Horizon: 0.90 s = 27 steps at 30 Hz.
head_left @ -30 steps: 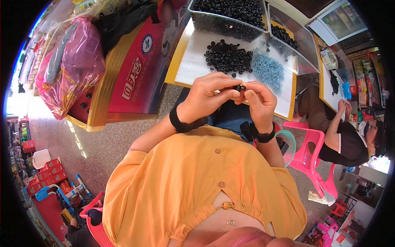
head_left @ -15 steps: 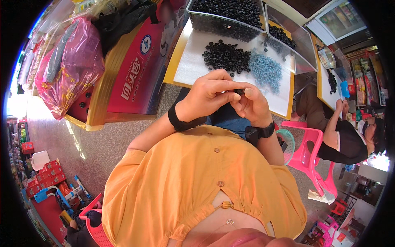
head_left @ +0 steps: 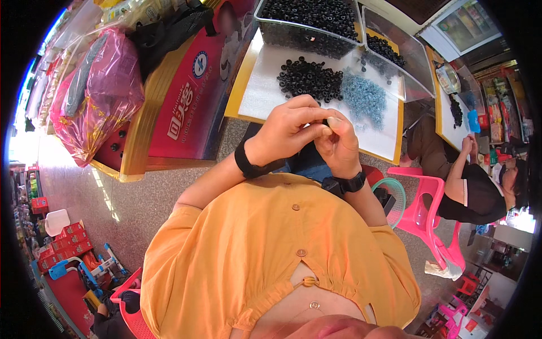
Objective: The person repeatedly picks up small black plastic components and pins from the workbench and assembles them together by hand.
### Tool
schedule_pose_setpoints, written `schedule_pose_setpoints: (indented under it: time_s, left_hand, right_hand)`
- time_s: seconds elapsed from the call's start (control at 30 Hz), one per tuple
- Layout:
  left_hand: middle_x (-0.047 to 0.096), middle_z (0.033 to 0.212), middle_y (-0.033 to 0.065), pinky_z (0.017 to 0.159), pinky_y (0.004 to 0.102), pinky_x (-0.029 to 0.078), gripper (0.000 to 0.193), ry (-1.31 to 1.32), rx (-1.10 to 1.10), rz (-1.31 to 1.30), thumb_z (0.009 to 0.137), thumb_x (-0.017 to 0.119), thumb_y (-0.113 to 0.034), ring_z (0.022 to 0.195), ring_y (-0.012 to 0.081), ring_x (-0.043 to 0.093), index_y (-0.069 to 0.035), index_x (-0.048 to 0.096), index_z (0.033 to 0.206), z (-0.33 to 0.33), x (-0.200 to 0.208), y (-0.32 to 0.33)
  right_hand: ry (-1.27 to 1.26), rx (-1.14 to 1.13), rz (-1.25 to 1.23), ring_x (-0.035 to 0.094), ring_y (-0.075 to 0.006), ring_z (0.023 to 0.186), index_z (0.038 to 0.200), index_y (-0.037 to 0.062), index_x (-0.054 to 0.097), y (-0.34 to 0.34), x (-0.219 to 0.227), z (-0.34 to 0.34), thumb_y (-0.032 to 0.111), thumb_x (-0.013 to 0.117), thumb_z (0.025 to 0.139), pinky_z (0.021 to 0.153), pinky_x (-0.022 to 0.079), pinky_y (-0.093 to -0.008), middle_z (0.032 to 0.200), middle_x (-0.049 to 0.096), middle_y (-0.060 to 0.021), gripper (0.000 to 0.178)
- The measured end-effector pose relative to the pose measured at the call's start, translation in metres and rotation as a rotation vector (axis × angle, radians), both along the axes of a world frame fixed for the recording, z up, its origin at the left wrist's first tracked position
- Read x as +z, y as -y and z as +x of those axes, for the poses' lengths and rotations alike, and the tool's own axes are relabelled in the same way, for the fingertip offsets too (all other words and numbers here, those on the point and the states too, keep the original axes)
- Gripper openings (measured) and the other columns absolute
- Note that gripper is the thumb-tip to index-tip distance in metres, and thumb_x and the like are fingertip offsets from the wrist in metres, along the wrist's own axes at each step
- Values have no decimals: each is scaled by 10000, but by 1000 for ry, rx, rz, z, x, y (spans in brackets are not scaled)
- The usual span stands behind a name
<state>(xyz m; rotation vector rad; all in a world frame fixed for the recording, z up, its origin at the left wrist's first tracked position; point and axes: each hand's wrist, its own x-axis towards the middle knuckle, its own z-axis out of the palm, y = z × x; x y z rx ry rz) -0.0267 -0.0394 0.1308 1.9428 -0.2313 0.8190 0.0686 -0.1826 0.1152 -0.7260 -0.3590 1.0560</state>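
My left hand (head_left: 291, 129) and my right hand (head_left: 337, 148) meet in front of my chest, just off the table's near edge. Both are closed, thumbs and forefingers pinching one small black part (head_left: 326, 122). Fingertips cover most of that part, so its full shape is hidden. Beyond the hands, a heap of black ring-shaped parts (head_left: 309, 79) lies on the white tabletop (head_left: 259, 85). To its right, a spread of small clear bluish pieces (head_left: 364, 99) touches the heap.
A clear plastic bin (head_left: 307, 34) full of black parts stands at the table's far side, with a second clear bin (head_left: 415, 79) tilted beside it. On the left is a red-sided counter (head_left: 186, 113) with a pink bag (head_left: 104, 96). A pink chair (head_left: 426, 198) and a seated person (head_left: 474, 192) are at right.
My right hand has shifted slightly left, its fingers drawn closer to those of my left hand. Less of the black part shows now. The heaps on the table look unchanged.
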Motion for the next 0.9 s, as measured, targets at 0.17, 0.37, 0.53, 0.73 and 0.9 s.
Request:
schedule_pose_setpoints:
  time_s: [0.17,0.37,0.53,0.73,0.9]
  left_hand:
    - [591,832,75,647,286,471,279,-19,-36,-85,812,743,-88,745,196,579,-39,702,1083,-1,8,6]
    - [594,844,84,668,309,482,257,-3,-15,-28,819,730,-95,771,228,586,-60,699,1072,-1,8,8]
    - [602,850,83,666,292,476,303,63,-30,13,811,731,-50,770,210,587,-26,683,1109,2,2,10]
    - [560,809,69,633,288,443,294,36,-27,-3,809,717,-15,724,194,545,-21,681,1100,1,-8,7]
    - [583,827,67,659,277,462,319,-209,-31,-103,819,730,-81,731,164,558,-65,689,1136,6,-28,-4]
  right_hand:
    - [71,-26,97,516,-84,570,1030,-26,589,2,2,-3,223,543,928,505,421,-185,830,597,-70,273]
    - [-157,42,201,537,-92,561,1092,-60,584,4,-11,1,235,558,929,460,435,-192,827,609,-91,337]
    - [-158,114,266,502,-81,485,969,-36,578,3,-19,7,219,588,907,382,387,-179,735,583,-73,263]
    - [-26,25,57,464,-47,457,916,-2,586,6,-20,6,188,596,889,365,343,-173,687,575,-32,192]
    - [118,-8,-94,459,-51,450,943,-8,606,15,-18,19,173,612,897,391,355,-180,708,592,-23,186]
